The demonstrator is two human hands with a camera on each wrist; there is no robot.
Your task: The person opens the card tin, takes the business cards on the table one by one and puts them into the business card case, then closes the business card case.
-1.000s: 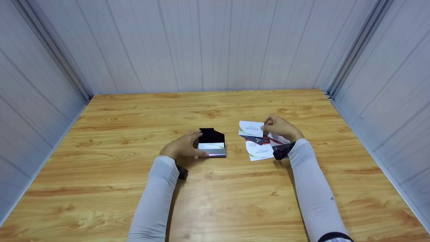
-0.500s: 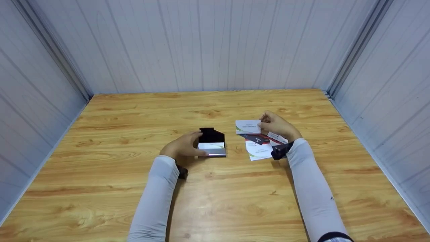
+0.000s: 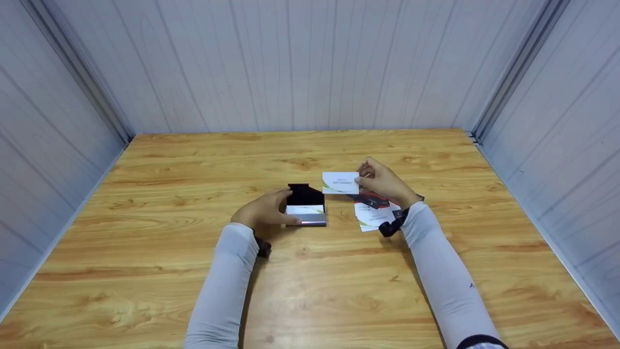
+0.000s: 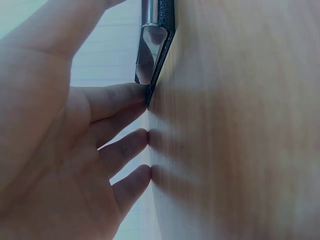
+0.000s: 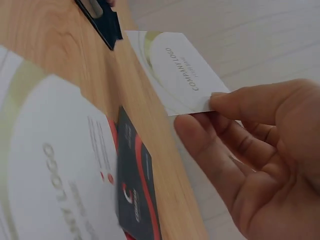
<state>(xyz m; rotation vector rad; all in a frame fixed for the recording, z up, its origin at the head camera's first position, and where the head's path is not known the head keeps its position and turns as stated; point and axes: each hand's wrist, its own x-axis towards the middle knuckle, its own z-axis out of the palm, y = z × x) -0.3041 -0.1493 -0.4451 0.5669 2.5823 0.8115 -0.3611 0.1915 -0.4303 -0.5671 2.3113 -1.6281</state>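
Note:
An open business card case (image 3: 312, 219), black inside with a shiny metal front, lies on the table with white cards in it. My left hand (image 3: 263, 208) holds it from the left, thumb at the front edge and fingers at the raised black lid. In the left wrist view, fingertips (image 4: 140, 92) meet the case's edge, and lower fingers touch the table. My right hand (image 3: 385, 183) pinches a white business card (image 3: 340, 182) with a green curve by its right edge. In the right wrist view this card (image 5: 177, 72) is raised above the table, thumb on its printed face.
Below the right hand lie several overlapping business cards, white ones (image 3: 373, 218) and a dark red-and-black one (image 5: 135, 180). The wooden table (image 3: 310, 281) is bounded by white panel walls (image 3: 300, 68) behind and on both sides.
My right hand has carried the white business card leftward, off the loose pile and closer to the card case. My left hand and the case have stayed in place.

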